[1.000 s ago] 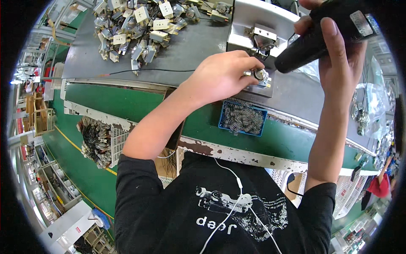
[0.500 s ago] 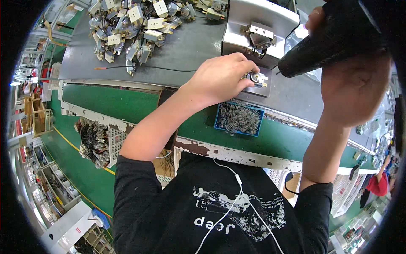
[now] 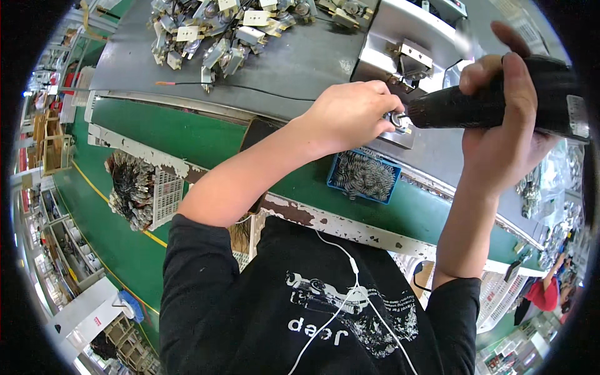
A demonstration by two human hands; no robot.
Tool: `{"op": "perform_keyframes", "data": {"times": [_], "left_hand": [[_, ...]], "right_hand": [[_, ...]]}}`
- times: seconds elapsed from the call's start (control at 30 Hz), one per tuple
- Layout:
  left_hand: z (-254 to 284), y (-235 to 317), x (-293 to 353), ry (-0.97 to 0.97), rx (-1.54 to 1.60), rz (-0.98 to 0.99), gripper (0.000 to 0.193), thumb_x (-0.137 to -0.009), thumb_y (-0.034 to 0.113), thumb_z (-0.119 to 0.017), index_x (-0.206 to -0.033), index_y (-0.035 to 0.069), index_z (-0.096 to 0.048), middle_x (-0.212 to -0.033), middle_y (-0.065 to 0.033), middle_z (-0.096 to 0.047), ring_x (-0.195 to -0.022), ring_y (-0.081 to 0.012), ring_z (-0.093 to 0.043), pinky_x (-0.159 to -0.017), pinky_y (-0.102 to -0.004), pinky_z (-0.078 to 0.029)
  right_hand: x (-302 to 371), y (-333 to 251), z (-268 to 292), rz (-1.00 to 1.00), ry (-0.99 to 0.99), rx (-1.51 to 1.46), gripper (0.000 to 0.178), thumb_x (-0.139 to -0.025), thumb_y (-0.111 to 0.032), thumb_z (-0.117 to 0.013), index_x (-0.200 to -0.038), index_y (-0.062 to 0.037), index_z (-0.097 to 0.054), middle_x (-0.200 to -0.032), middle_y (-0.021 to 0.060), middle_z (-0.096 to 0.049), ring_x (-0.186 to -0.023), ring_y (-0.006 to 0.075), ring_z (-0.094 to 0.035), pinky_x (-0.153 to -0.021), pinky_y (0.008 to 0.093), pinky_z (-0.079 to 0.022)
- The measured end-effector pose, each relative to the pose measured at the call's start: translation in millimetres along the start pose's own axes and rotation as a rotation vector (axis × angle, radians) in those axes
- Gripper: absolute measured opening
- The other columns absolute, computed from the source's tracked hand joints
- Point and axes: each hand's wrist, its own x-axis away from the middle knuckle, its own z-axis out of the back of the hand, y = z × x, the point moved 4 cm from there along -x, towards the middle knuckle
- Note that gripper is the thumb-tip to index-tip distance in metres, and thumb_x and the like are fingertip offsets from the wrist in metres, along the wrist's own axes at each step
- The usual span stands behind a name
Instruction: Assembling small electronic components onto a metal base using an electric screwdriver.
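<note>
My left hand [image 3: 350, 117] pinches a small metal-and-white switch-like part [image 3: 396, 119] on a flat metal block [image 3: 400, 139] at the bench edge. A black wire [image 3: 269, 92] with a bare tip runs left from beneath that hand. My right hand [image 3: 505, 140] is wrapped round a black cylindrical power screwdriver [image 3: 459, 110], lying nearly level. Its thin bit meets the part beside my left fingertips; whether it sits in a screw is too small to tell. Just below my left hand, a blue tray [image 3: 357, 195] holds many small coil springs [image 3: 365, 174].
Finished-looking switch assemblies [image 3: 225, 34] with wires are heaped at the back left. A bent metal stand [image 3: 382, 40] carrying a similar unit [image 3: 414, 59] rises behind my hands. Clear plastic bags [image 3: 553, 181] lie at the right. A white crate [image 3: 167, 197] of wires stands lower left.
The screwdriver has come down and left, from above the bench to the part, and tilted closer to level. My left hand keeps its pinch; the whole view has shifted slightly.
</note>
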Motion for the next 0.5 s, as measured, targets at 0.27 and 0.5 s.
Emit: {"op": "perform_keyframes", "data": {"times": [0.27,0.5], "left_hand": [[1,2,-1,-0.024,-0.004,0.016,0.027,-0.087,0.025,-0.070,-0.111,0.011,-0.070,-0.107,-0.0085,-0.066,-0.102,-0.0271,-0.066,-0.085,-0.0407,-0.055],[-2,0,-1,-0.012,-0.040,0.004,0.026,-0.087,0.027,-0.070,-0.104,0.008,-0.068,-0.104,-0.0113,-0.065,-0.099,-0.0296,-0.067,-0.082,-0.0422,-0.056]], "right_hand": [[10,17,-2,-0.060,0.031,-0.073,0.024,-0.092,0.003,-0.061,-0.112,0.0127,-0.054,-0.084,0.0206,-0.066,-0.061,0.0179,-0.060,-0.058,0.0342,-0.052],[14,19,-5,-0.137,0.080,0.067,0.070,-0.093,0.005,-0.058,-0.149,-0.0067,-0.020,-0.092,0.0240,-0.064,-0.060,0.0182,-0.059,-0.059,0.0359,-0.053]]}}
